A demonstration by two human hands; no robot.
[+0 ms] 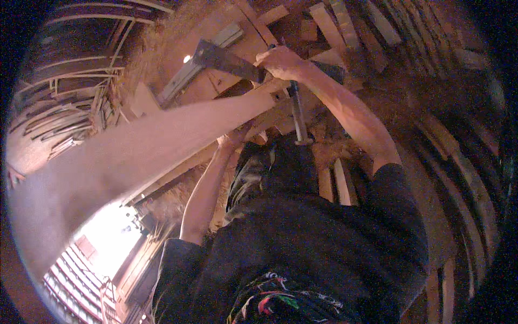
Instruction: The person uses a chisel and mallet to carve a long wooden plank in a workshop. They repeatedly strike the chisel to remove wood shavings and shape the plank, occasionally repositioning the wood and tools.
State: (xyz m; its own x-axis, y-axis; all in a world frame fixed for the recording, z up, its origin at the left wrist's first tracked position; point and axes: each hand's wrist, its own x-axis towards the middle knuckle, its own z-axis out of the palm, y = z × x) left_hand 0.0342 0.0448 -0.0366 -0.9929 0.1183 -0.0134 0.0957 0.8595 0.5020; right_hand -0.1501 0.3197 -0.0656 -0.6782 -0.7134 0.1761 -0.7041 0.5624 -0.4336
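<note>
A long, wide wooden plank slants from the left rim to the middle of the head view, its far end holding a small dark hole. My left hand grips the plank's underside near that end; some of its fingers are hidden. Above the plank's end, my right hand is closed around a dark, rod-like tool, whose shaft runs down toward me and ends in a wider piece. Its exact kind is unclear. Behind that hand lies a flat, dark grey metal bar, broader at its left end.
Several boards lie at the back, with more long planks along the right. Strips of wood are piled at the left. A pale beam lies beyond the metal bar. Bright light enters through an opening at lower left.
</note>
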